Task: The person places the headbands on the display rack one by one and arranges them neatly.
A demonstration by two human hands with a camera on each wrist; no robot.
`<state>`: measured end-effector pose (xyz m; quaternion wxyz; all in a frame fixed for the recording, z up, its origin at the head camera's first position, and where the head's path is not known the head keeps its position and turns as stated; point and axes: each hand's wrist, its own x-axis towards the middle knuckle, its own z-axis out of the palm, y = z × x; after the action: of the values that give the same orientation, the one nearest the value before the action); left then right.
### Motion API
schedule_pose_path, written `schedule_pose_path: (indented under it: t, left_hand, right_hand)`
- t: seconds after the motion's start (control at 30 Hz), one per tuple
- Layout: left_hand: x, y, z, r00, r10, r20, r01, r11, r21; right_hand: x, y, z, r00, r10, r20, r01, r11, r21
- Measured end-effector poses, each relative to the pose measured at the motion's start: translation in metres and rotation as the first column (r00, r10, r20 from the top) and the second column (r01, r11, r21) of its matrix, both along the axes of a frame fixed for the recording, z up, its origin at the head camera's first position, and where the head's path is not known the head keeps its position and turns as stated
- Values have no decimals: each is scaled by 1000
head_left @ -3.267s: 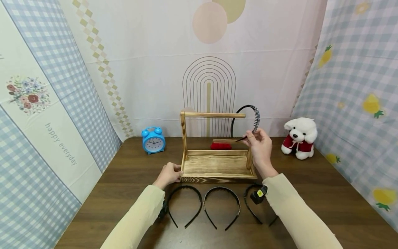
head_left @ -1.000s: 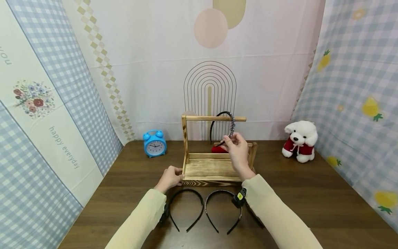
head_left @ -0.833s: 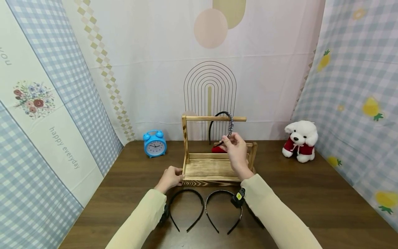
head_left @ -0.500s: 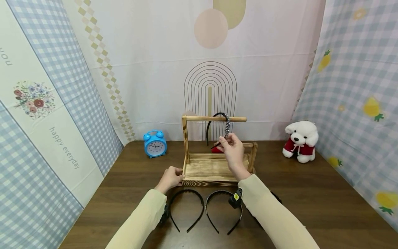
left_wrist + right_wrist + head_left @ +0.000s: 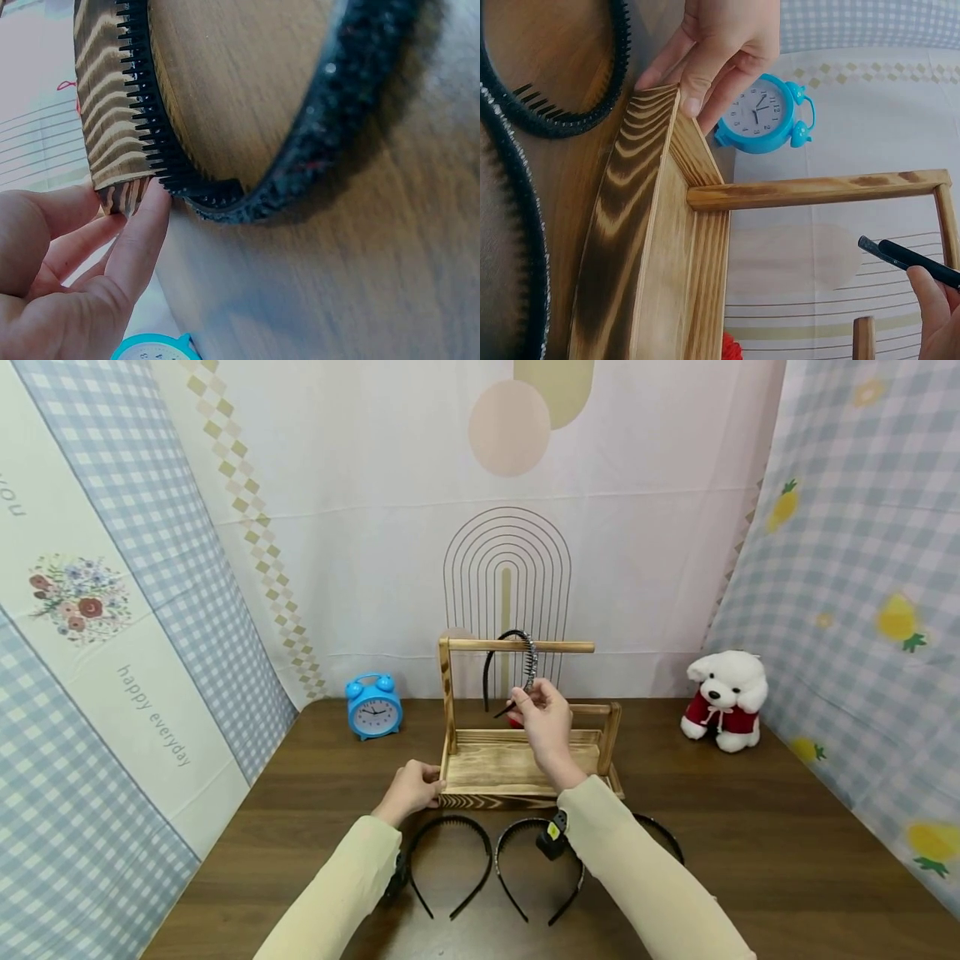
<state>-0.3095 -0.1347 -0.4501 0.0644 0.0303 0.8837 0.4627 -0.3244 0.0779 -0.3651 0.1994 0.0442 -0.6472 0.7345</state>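
My right hand (image 5: 546, 720) pinches one end of a black toothed headband (image 5: 531, 660) with glittery trim. The headband's arch loops over the upper bar (image 5: 566, 647) of a wooden stand with a tray base (image 5: 495, 802); its other end hangs down behind the bar. In the right wrist view two dark ends of the headband (image 5: 922, 264) stick out by my fingertips. My left hand (image 5: 408, 789) grips the tray's left front corner, thumb over the rim and fingers outside, as the left wrist view shows around the striped wooden wall (image 5: 112, 112).
In front of the stand lie black headbands: one on the left (image 5: 487, 852), one in the middle (image 5: 498, 860), and one on the right (image 5: 667, 835) partly under my sleeve. A blue alarm clock (image 5: 375, 710) and white plush dog (image 5: 723, 702) flank the stand. A lower bar (image 5: 592, 710) sits behind.
My right hand has brought the headband from beyond the bar's right end onto the bar, then leftward along it. The left hand keeps its grip on the tray corner.
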Motion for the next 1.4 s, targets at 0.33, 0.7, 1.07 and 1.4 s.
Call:
schedule_pose_path:
  t: [0.33,0.7,1.07,1.4]
  left_hand:
    - [0,0,1,1000,-3,11,3,1000,-5]
    - [-1,0,1,1000,-9,6,9,1000,-7]
    - [-2,0,1,1000,-4,6,5,1000,-16]
    - [0,-1,0,1000,2,5,-2,1000,-8]
  right_hand:
    - [0,-17,1,1000,0,-29,2,998,66]
    - [-2,-30,-1,997,-48,-58,58,977,204]
    - [-2,-37,-3,999,-46,-20,50,950,309]
    - [-3,-33,-7,999,7,35,-18,935,354]
